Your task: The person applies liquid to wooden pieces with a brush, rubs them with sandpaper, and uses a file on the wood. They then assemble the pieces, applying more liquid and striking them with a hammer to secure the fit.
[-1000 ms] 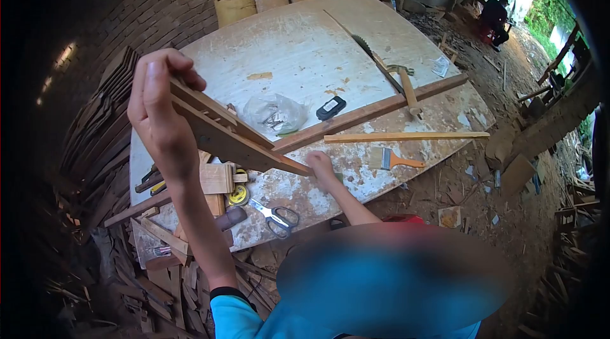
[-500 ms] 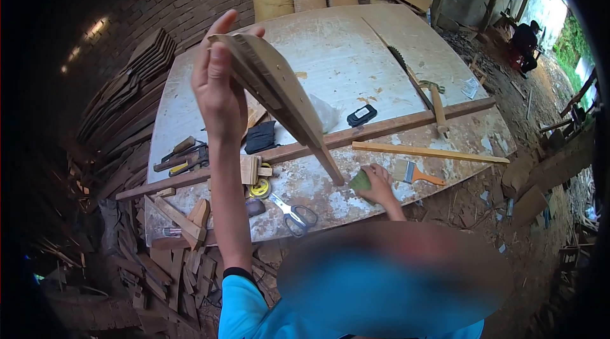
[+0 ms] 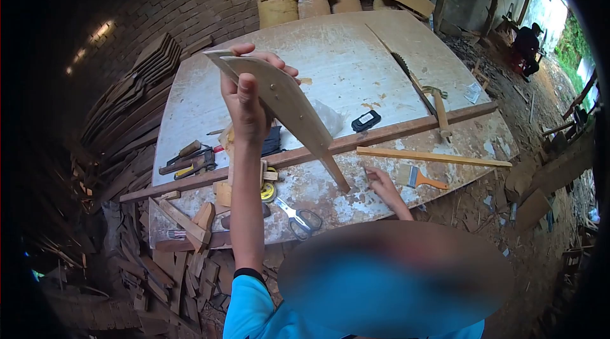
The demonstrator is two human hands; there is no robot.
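Observation:
My left hand (image 3: 248, 101) is raised above the table and closed around the upper end of a long, tapering wooden piece (image 3: 286, 101). The piece has a split-looking, layered top and small round marks on its face. It slants down to the right, and its narrow end (image 3: 343, 185) reaches the worn tabletop. Close to that end is my right hand (image 3: 385, 189), low over the table, fingers apart and nothing visible in them. The green pad is out of sight. A paintbrush (image 3: 422, 178) with an orange handle lies just right of that hand.
Scissors (image 3: 297, 217), a yellow tape measure (image 3: 268, 193) and a black device (image 3: 366, 121) lie on the table (image 3: 330, 40). A long wooden bar (image 3: 394, 133) crosses it, with a hammer (image 3: 438, 110) and handsaw (image 3: 406, 72) beyond. Stacked boards (image 3: 149, 66) stand left.
My left hand has lowered and shifted right, turning the wooden piece so its broad face shows more. The green pad that was in my right hand no longer shows.

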